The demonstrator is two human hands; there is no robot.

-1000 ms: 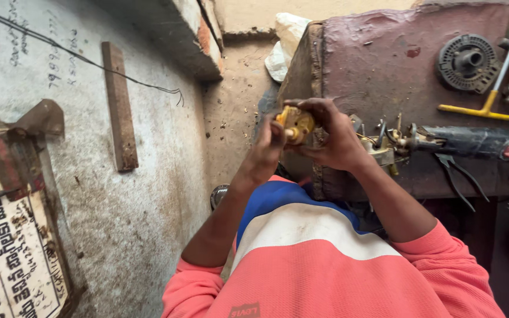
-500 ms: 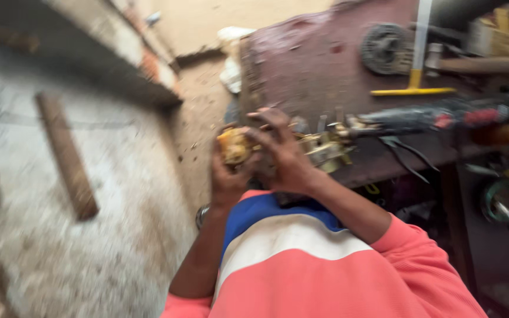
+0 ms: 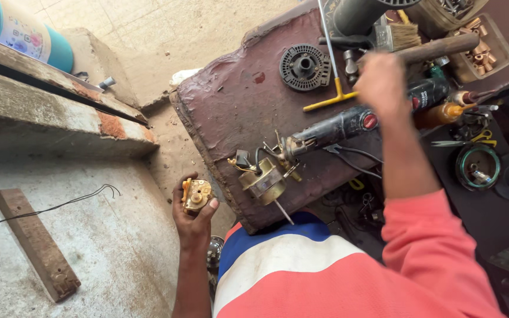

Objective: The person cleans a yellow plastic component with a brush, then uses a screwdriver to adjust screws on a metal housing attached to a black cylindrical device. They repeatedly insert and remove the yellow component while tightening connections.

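One left hand cups a boxy brass-yellow part.

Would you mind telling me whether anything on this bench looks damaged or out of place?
Yes: the dark workbench has a ragged, chipped front edge, and a small brass motor sits right at that edge, its wires loose and its shaft sticking out past it.

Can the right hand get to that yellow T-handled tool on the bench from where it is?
Probably yes. The right hand hovers just right of the yellow T-handled tool, which lies bare on the bench; nothing lies between them.
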